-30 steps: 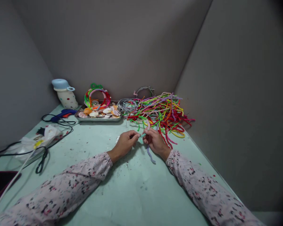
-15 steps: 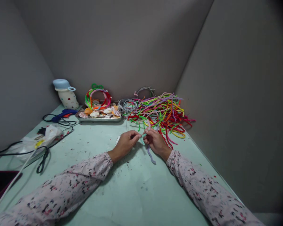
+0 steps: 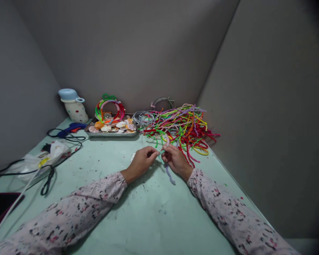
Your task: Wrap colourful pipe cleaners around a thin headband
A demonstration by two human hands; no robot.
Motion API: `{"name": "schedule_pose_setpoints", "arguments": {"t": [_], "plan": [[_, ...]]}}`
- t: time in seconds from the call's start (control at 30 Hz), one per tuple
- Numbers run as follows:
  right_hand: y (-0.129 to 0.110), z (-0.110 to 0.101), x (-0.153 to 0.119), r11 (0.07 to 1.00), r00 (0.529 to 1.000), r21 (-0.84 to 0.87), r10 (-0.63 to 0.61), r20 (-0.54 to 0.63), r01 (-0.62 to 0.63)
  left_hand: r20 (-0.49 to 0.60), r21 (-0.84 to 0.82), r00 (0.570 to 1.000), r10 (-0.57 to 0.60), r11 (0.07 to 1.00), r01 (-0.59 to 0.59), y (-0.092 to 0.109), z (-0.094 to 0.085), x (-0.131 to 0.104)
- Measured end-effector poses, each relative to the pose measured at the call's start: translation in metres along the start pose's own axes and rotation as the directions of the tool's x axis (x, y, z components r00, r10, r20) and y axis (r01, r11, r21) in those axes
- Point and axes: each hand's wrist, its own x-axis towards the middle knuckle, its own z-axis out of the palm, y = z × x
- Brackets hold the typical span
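Note:
Above the middle of the pale green table, my left hand point(image 3: 143, 162) pinches the end of a light green fuzzy stem point(image 3: 161, 157). My right hand point(image 3: 176, 160) is closed close beside it, on the same stem and on a lilac fuzzy stem point(image 3: 170, 176) whose lower end hangs below the fingers. A pale pink end sticks up above my right fingers. How the stems join is hidden by the fingertips. Behind my right hand lies a heap of colourful fuzzy stems point(image 3: 186, 122).
At the back stand a metal tray point(image 3: 111, 135) of shells with fuzzy rings point(image 3: 121, 112) on it, and a bottle point(image 3: 76, 110). Wire coils point(image 3: 144, 118) lie beside the tray. On the left are a blue tool point(image 3: 70, 129), black cable point(image 3: 51, 176), plastic bag point(image 3: 55, 150) and dark object point(image 3: 2, 207).
The view has shifted very slightly. Both hands keep nearly the same place and the same hold on the stems.

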Motion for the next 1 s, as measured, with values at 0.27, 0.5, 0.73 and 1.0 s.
{"name": "schedule_pose_setpoints", "arguments": {"t": [0.27,0.5,0.73,1.0], "plan": [[-0.0015,0.0006,-0.0006,1.000,1.000,-0.029,0.012,0.002,-0.012,-0.004,-0.005,1.000,-0.001,1.000,0.001,0.0003,0.0002,0.0005],[-0.0007,0.0007,-0.0007,1.000,1.000,-0.030,-0.006,0.012,0.006,0.017,-0.042,1.000,-0.006,0.999,0.007,0.0021,-0.0021,-0.0006],[-0.0015,0.0005,-0.0007,0.999,1.000,-0.041,-0.003,0.010,0.004,-0.015,0.006,1.000,0.014,1.000,-0.014,-0.0017,-0.0004,-0.0003],[-0.0047,0.0039,-0.0031,0.999,1.000,-0.034,0.028,-0.014,-0.029,-0.038,0.037,0.997,0.062,0.998,-0.060,-0.0038,0.0006,-0.0001]]}}
